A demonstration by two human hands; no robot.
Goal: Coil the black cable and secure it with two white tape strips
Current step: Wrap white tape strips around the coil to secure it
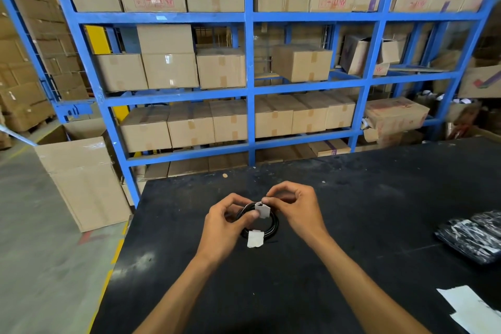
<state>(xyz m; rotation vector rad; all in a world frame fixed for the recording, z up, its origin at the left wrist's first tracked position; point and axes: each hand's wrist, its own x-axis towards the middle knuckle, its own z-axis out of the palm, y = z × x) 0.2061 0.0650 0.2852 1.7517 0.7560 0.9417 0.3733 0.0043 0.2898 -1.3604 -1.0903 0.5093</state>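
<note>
White paper sheets (469,306) at near right tabletop (271,293) edge. Black cable (272,225) coiled, held above tabletop centre between both hands. Lower tape strip (254,238) already wrapped on near side of coil. Left hand (227,225) grip closed on coil, thumb pressing beside upper tape strip (262,209). Right hand (298,209) grip pinching upper strip's top. Dark bagged bundles (471,236) at right. Beyond: blue rack (250,89) stacked with cardboard boxes (168,70).

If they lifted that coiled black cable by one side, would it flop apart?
Probably not: the black cable is thin and likely floppy, but one tape strip already binds its loops and a second is going on. It looks light.
</note>
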